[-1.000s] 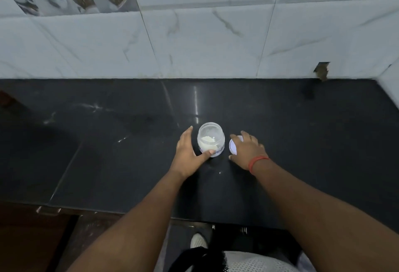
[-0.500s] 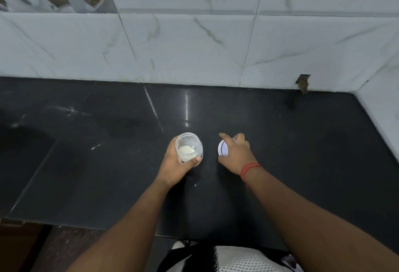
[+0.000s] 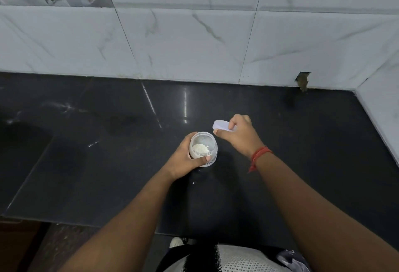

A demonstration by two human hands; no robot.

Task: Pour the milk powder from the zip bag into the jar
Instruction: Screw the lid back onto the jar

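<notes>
Black countertop [image 3: 108, 163]: open jar [image 3: 203, 149] stood upright, powder [image 3: 200, 148] visible inside, wrapped by left hand [image 3: 185, 159]. White lid [image 3: 222, 126] pinched in right hand [image 3: 239, 135] fingertips, tilted, just right-rear of jar mouth. Zip bag not seen.

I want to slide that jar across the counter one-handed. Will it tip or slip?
Probably light: the jar holds only a little powder. It looks wide and squat, so tipping seems unlikely. The glossy counter may let it slide easily; the left hand wraps it.
</notes>
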